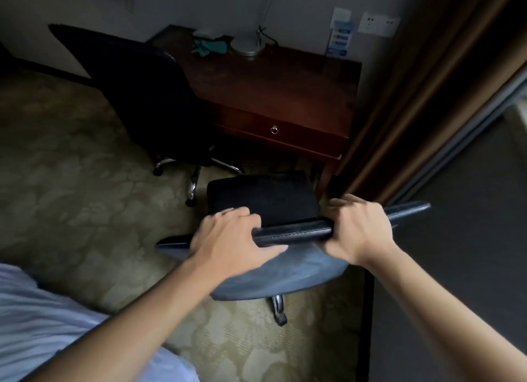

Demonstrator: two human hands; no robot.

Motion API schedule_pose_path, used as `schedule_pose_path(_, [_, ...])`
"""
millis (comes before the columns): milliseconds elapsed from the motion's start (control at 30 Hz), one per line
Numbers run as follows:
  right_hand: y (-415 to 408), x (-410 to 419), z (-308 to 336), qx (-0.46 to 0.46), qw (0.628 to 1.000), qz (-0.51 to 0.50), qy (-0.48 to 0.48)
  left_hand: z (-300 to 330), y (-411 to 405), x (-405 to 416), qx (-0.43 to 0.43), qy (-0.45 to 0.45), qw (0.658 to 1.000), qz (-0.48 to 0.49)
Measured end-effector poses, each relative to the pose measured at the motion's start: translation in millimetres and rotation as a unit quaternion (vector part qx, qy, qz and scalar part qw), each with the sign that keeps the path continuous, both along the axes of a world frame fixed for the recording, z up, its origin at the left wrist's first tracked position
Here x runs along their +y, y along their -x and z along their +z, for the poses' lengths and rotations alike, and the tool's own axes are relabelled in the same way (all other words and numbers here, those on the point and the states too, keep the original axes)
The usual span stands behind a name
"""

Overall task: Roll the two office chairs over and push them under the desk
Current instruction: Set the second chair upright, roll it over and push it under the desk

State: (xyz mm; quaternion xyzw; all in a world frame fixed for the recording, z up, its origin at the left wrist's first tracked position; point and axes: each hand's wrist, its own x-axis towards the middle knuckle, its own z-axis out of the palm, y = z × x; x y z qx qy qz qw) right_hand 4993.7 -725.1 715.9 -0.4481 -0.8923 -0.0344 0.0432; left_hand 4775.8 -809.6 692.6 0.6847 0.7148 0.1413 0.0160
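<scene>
Both my hands grip the top edge of the near office chair's backrest (pixel 293 233), a black padded rim with a blue-grey back. My left hand (pixel 228 239) holds its left part and my right hand (pixel 359 227) its right part. This chair's black seat (pixel 262 199) points toward the dark wooden desk (pixel 285 96) and stands just in front of the desk's drawer side. A second black office chair (pixel 137 96) stands at the desk's left end, its chrome star base (pixel 196 167) on the carpet and its seat hidden in shadow.
A lamp base (pixel 246 46), a teal cloth (pixel 209 46) and a card stand (pixel 339 39) sit on the desk. A brown curtain (pixel 427 110) hangs right of the desk. A white bed corner (pixel 42 324) lies at lower left. Patterned carpet (pixel 71 182) stretches left.
</scene>
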Motion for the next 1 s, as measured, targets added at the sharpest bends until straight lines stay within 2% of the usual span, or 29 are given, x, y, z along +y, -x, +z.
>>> schedule_pose_path(533, [61,0,2,0.015,1.0,0.018,-0.001,8,79,34,0.024,-0.038,0.997,-0.067])
schedule_pose_path(1000, [167,25,-13,0.028,0.996,-0.08,-0.007,4,183,76,-0.001,-0.043,0.993,-0.114])
